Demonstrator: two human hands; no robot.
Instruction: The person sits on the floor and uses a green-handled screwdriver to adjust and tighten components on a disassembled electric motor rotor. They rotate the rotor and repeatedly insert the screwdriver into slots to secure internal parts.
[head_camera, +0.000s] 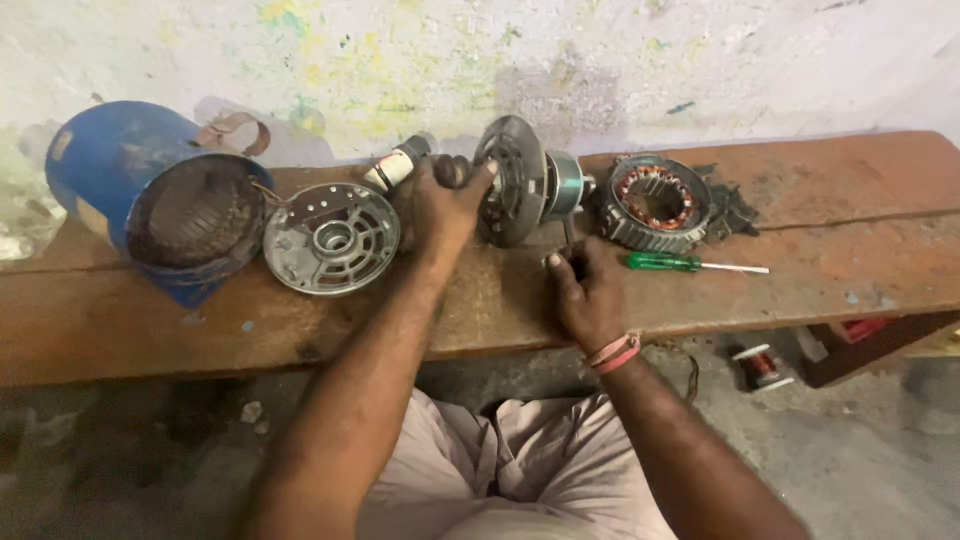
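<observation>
I take the wooden bench (200, 320) as my landmark; everything noted sits on its top. At its left end a blue drum-shaped housing (110, 165) lies on its side, open mouth facing me. Just right of it a round metal end cover (332, 238) with slots lies flat, and behind that a small white cylinder (393, 168) rests near the bench's back edge. My left hand (440, 205) is at the bench's middle, fingers spread and curled over the rim of the motor rotor assembly (525, 180), which stands on edge with its shaft pointing right. My right hand (585, 295) rests on the bench's front half just below the rotor, fingertips pinched on something small; I cannot tell what. Right of the rotor lies the stator ring (657, 202) with copper windings. A green-handled screwdriver (690, 264) lies in front of the stator, tip pointing right.
</observation>
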